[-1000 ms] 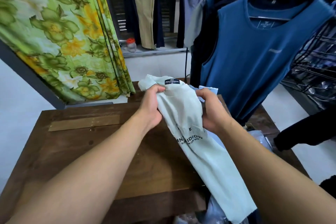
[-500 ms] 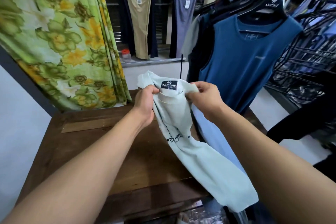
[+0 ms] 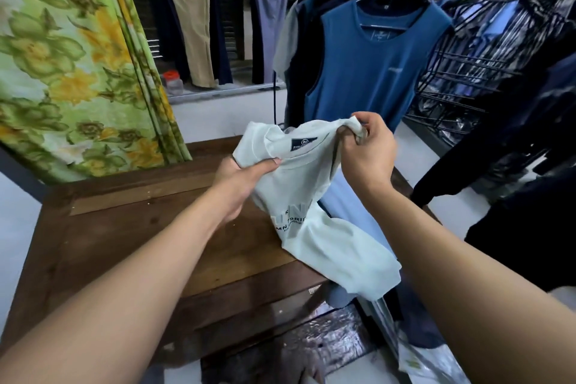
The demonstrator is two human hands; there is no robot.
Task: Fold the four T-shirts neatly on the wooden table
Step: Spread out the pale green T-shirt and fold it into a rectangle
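A pale mint T-shirt with dark lettering and a dark neck label hangs bunched above the right end of the wooden table. My left hand grips its left shoulder near the collar. My right hand pinches the other shoulder, raised a little higher. The shirt's hem drapes over the table's right edge. A light blue T-shirt lies under it, hanging off that same edge.
A green floral curtain hangs at the left behind the table. A blue sleeveless top on a hanger and dark garments crowd the right side. Trousers hang at the back. Plastic bags lie on the floor at the right.
Both hands have lifted the mint shirt and moved apart along its shoulders, spreading the collar. The right hand went up and to the right. The view tilted upward.
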